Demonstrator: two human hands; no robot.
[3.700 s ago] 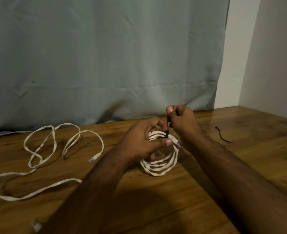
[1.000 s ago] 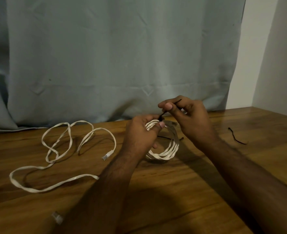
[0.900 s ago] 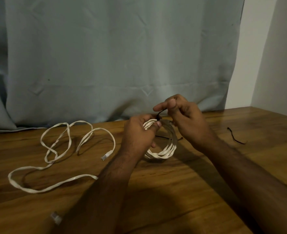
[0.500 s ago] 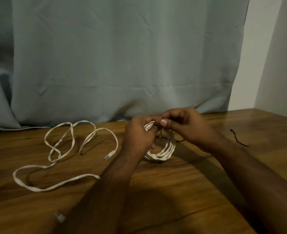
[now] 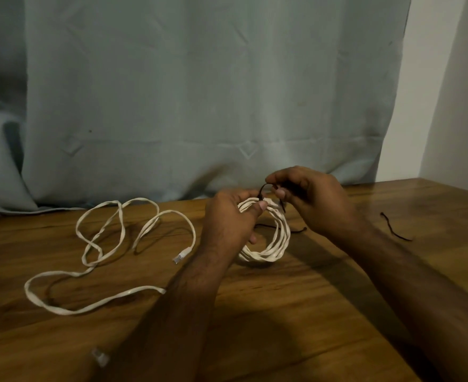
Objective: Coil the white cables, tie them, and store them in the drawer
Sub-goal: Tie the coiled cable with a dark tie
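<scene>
The left hand (image 5: 228,216) grips the coiled white cable (image 5: 271,244) at its upper left side, fingers curled through the ring and the thumb pressed across the strands. The coil stands tilted, its lower edge resting on the wooden surface (image 5: 296,312). The right hand (image 5: 312,199) is just beside the coil's top, its thumb and forefinger pinching a thin black tie (image 5: 263,188) that arcs over the bundled strands beside a clear plug end. Another dark strand (image 5: 299,230) shows on the surface behind the coil.

A second white cable (image 5: 111,244) lies loose and uncoiled on the surface to the left, well apart from the coil, with one plug (image 5: 180,255) near the left forearm and another plug (image 5: 99,357) close to the near edge. A short black tie (image 5: 394,228) lies alone on the surface to the right. A grey-blue curtain (image 5: 199,92) hangs behind.
</scene>
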